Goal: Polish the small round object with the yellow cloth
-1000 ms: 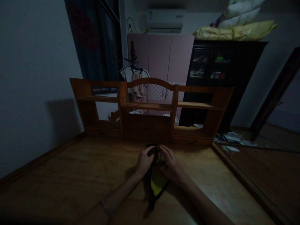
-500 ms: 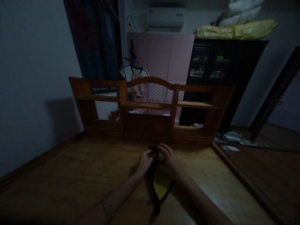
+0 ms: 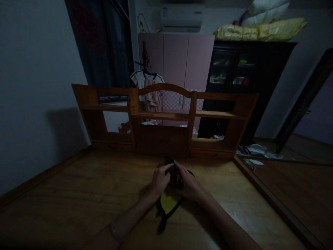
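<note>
A black-and-yellow item [image 3: 169, 202], soft-looking, with a yellow panel inside a black border, lies on the wooden desktop in front of me. Its near end tapers to a dark tip, while its far part is dark and bunched up. My left hand [image 3: 160, 178] pinches that dark part from the left, thumb and index finger at its top. From the right, my right hand [image 3: 189, 182] wraps round the same part, fingertips almost meeting those of the left. Dim light and my fingers hide its details, so its exact kind is unclear.
A wooden shelf unit [image 3: 163, 116] stands along the desktop's [image 3: 104, 187] far edge. A wall [image 3: 39, 86] borders the left side, and a raised wooden edge [image 3: 270, 205] runs along the right. Behind are a pink wardrobe [image 3: 174, 62], hanging clothes [image 3: 149, 85] and a dark cabinet [image 3: 234, 73].
The item's near tip has swung left and slightly away from me. Both hands have closed in around its dark far part, covering more of it. The view has shifted slightly.
</note>
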`<act>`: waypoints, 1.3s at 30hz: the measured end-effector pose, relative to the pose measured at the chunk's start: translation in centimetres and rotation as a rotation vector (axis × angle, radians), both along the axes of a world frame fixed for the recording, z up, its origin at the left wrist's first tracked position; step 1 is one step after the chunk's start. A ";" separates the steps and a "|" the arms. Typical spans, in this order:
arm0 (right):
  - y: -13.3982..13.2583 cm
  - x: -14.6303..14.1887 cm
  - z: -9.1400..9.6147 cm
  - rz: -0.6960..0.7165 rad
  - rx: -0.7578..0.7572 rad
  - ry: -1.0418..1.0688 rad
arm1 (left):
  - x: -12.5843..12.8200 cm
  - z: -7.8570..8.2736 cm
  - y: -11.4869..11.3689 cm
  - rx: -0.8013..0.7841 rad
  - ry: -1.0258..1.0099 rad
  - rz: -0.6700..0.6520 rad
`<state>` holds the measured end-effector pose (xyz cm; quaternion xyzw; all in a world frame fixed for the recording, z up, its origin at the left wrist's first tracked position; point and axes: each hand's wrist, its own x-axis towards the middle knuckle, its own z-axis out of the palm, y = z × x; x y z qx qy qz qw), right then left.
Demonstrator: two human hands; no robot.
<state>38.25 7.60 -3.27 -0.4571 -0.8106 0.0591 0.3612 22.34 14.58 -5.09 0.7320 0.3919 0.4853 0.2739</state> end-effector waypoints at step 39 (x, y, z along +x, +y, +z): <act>0.2 0.4 -0.2 -0.166 0.254 -0.047 | 0.6 0.2 0.7 -0.276 -0.202 -0.251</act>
